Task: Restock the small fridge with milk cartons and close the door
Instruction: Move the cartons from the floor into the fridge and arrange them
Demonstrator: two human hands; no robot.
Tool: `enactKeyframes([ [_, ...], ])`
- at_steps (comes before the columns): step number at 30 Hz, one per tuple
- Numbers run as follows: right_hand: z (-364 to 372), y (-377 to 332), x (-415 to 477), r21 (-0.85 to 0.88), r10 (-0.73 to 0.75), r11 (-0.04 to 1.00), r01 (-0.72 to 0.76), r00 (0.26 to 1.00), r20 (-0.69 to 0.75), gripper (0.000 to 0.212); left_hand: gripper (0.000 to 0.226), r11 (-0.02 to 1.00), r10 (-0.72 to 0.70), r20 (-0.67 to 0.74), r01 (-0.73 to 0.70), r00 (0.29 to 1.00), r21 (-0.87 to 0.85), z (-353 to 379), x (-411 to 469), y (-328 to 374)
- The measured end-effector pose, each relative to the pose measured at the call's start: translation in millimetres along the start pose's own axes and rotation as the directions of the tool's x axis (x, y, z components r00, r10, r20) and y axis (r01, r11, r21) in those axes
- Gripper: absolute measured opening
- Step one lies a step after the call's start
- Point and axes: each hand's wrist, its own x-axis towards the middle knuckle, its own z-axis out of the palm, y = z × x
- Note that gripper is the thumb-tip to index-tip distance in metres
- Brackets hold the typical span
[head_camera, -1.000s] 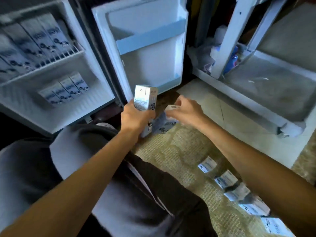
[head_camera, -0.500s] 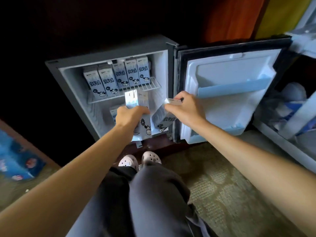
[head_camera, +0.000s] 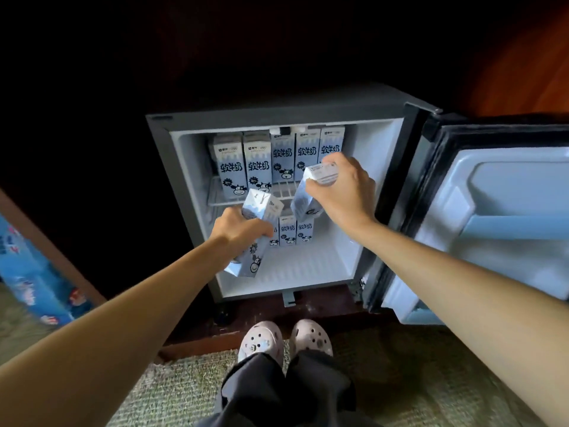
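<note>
The small grey fridge (head_camera: 184, 186) stands open in front of me, its door (head_camera: 508, 192) swung to the right. My left hand (head_camera: 238, 229) grips a tilted blue-and-white milk carton (head_camera: 257, 235) just inside the lower compartment. Held by its top in my right hand (head_camera: 345, 186), a second carton (head_camera: 308, 198) leans in front of the wire shelf (head_camera: 283, 192). Several cartons (head_camera: 255, 164) stand in a row on that shelf. More cartons (head_camera: 289, 231) stand at the back of the fridge floor, partly hidden by my hands.
My feet in pale perforated clogs (head_camera: 283, 340) stand on a woven rug (head_camera: 172, 392) just before the fridge. A blue printed box (head_camera: 34, 282) lies at the left edge. A wooden base (head_camera: 323, 303) runs under the fridge. The surroundings above are dark.
The view swung from the floor beside the fridge to face it squarely. Both hands carried their cartons from in front of the door into the fridge opening; the right hand rose to shelf height.
</note>
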Motion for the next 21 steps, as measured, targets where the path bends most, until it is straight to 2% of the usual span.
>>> enactKeyframes([
  [4, 24, 0, 20, 0.039, 0.022, 0.999, -0.02, 0.997, -0.073, 0.037, 0.046, 0.974, 0.082, 0.032, -0.087, 0.996, 0.209, -1, 30, -1],
  [6, 34, 0, 28, 0.049, 0.001, 0.999, 0.004, 0.994, -0.108, 0.039, 0.054, 0.948, 0.11, 0.065, -0.125, 0.992, 0.294, 2, 41, 1],
  [11, 50, 1, 47, 0.017, -0.033, 0.999, 0.035, 0.992, -0.119, 0.042, 0.043, 0.914, 0.15, 0.059, -0.161, 0.987, 0.373, 8, 57, 5],
  [17, 63, 3, 64, 0.132, 0.065, 0.99, -0.052, 0.994, -0.09, 0.056, 0.047, 0.923, 0.139, 0.02, -0.137, 0.99, 0.36, 12, 75, 2],
  [21, 78, 9, 65, 0.223, 0.113, 0.969, -0.101, 0.993, -0.039, 0.058, 0.051, 0.913, 0.156, 0.07, -0.171, 0.985, 0.37, 13, 80, -4],
])
